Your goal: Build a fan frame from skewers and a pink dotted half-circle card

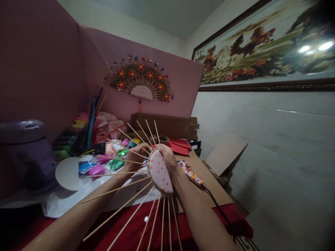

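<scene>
My right hand [167, 157] grips the straight edge of a half-round white piece [160, 172] with pink dots, thumb near its upper corner. Thin wooden sticks [117, 188] fan out from its curved edge, up, leftward and down towards me. My left hand [137, 156] is behind the upper sticks, fingers closed at their bases by the half-round piece; the sticks partly hide the fingertips. A glue gun [191, 173] with a flower-patterned body and black cord lies on the brown board, right of my right hand.
Bagged coloured clay [116, 162] and a white half-disc [67, 173] lie on the left. A purple canister [27, 157] stands beyond. Red sheets [180, 146] and a tape roll [163, 139] lie behind my hands. A finished decorated fan [141, 78] hangs on the pink panel.
</scene>
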{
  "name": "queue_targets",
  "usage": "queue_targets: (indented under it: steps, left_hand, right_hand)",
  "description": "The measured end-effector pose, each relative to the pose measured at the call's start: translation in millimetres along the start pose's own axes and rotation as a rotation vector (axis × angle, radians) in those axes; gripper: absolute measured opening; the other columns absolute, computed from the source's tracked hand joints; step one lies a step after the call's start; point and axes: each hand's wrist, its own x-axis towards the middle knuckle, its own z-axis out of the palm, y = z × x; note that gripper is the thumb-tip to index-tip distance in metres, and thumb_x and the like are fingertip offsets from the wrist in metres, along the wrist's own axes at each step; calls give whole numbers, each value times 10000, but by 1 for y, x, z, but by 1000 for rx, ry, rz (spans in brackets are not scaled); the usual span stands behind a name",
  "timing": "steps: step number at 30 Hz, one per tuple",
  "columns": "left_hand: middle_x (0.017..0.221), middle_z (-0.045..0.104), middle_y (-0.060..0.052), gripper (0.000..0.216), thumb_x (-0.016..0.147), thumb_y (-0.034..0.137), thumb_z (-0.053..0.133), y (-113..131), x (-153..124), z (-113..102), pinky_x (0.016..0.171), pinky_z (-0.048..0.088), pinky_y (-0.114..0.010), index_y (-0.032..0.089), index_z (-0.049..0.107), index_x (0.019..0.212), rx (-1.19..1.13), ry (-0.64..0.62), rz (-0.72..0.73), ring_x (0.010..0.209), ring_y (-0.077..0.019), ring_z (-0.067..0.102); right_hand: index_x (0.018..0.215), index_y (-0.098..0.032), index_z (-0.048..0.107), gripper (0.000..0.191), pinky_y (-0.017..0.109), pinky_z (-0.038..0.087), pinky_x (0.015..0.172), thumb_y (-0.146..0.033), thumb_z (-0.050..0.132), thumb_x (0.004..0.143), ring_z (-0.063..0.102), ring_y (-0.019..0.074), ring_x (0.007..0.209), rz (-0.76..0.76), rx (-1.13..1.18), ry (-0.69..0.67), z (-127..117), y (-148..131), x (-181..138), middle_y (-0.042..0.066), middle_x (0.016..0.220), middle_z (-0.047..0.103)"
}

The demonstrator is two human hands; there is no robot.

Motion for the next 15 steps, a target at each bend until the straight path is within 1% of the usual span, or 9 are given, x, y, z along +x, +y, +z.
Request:
queue_targets:
  steps: [4,6,8,12,15]
  left_hand:
    - [727,688,-24,211,803,301,493,2,4,-8,622,473,-271,181,656,744,64,41,19,652,-152,609]
    - [691,682,-21,211,798,301,501,3,5,-10,582,463,-256,180,648,707,113,59,36,613,-144,598]
    - [690,684,-23,207,799,299,504,2,5,-11,566,460,-248,180,647,709,134,83,47,604,-141,597]
    - [731,700,-42,181,784,297,538,-3,6,-14,606,479,-256,174,667,750,153,132,90,653,-155,622]
    - [746,707,-43,178,777,286,541,-6,9,-19,641,485,-267,181,683,760,201,107,148,681,-163,635]
  right_hand:
    - [749,-166,556,221,176,285,407,-368,633,703,374,59,408,4,4,-15,0,-1,0,-62,500,494]
    - [756,-159,571,219,177,282,402,-365,627,709,379,61,403,8,1,-19,0,-2,-1,-59,491,496]
    - [739,-150,580,224,179,278,396,-369,621,715,378,61,396,7,-15,-23,1,-3,-2,-55,481,500]
    - [725,-147,587,229,179,272,390,-373,622,709,370,59,384,-6,-7,-16,1,-6,-2,-52,473,505]
    - [756,-150,598,221,177,263,382,-361,628,695,353,59,371,-16,1,4,0,-9,-1,-61,453,486]
